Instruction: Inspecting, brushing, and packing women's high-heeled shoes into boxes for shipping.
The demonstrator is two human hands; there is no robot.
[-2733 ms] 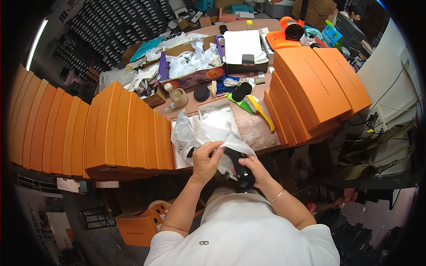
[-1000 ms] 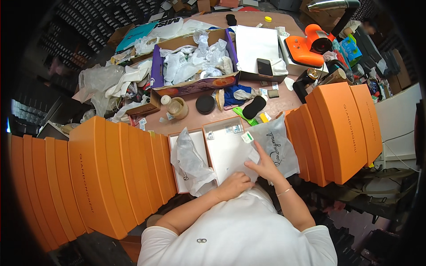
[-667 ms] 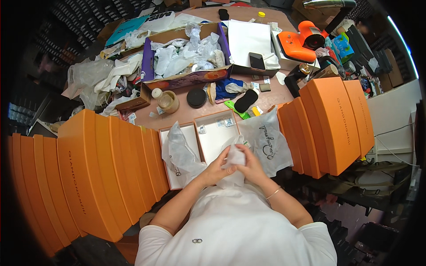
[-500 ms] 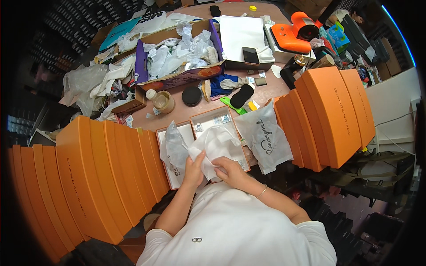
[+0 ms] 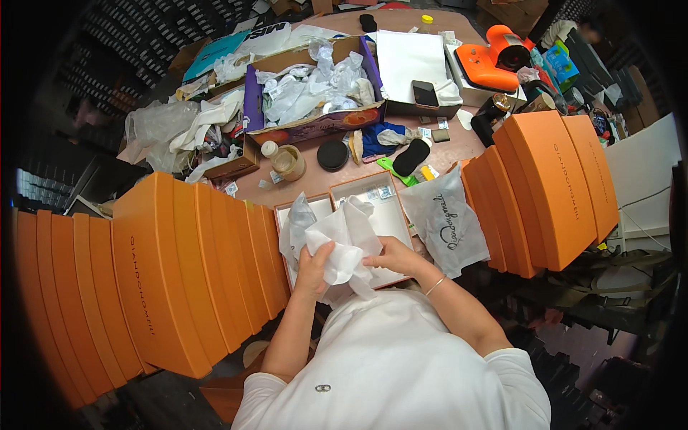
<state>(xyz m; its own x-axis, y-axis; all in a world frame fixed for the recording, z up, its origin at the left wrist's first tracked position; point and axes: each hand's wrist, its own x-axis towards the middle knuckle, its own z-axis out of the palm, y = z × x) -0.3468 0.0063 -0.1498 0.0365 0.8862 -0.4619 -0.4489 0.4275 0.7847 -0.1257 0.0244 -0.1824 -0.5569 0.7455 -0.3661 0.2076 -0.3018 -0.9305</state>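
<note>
My left hand and my right hand both pinch a crumpled sheet of white tissue paper close in front of my body. Whether anything lies inside its folds is hidden. Beneath it stands an open, white-lined box with orange rims in two parts. The right part has small packets at its far end. A translucent printed bag rests in the left part, beside my left hand. Another such bag lies right of the box, past my right hand.
Orange boxes stand in rows at the left and right. Beyond the open box are a jar, a black round tin, a black pad, a purple carton of crumpled plastic, a phone and an orange device.
My hands have drawn a little apart, the right one moving rightward, and the tissue paper between them is more spread and folded differently. The whole view has shifted slightly.
</note>
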